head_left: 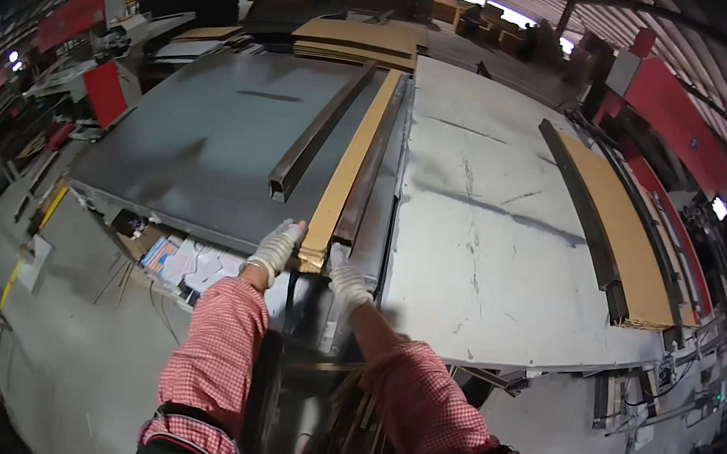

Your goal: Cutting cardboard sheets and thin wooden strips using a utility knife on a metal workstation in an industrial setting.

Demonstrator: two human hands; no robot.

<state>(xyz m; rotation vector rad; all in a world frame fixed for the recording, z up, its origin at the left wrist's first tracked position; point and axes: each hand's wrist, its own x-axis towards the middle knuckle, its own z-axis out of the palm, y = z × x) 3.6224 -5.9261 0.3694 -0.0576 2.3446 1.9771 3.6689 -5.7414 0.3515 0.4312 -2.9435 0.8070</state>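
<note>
Evidently the strips are already stacked, though their near ends look uneven at the near edge of the worktop; the left hand and right hand, loosely curled, flank that end, whether gripping I cannot tell; beyond the loose bar, open room reaches the left edge

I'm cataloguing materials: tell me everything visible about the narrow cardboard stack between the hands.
The narrow cardboard stack is tan, long and straight, with layered, uneven near ends. It lies lengthwise on the grey tabletop, beside a dark metallic bar on its right. The left hand and right hand flank its near end; contact is unclear.
</note>
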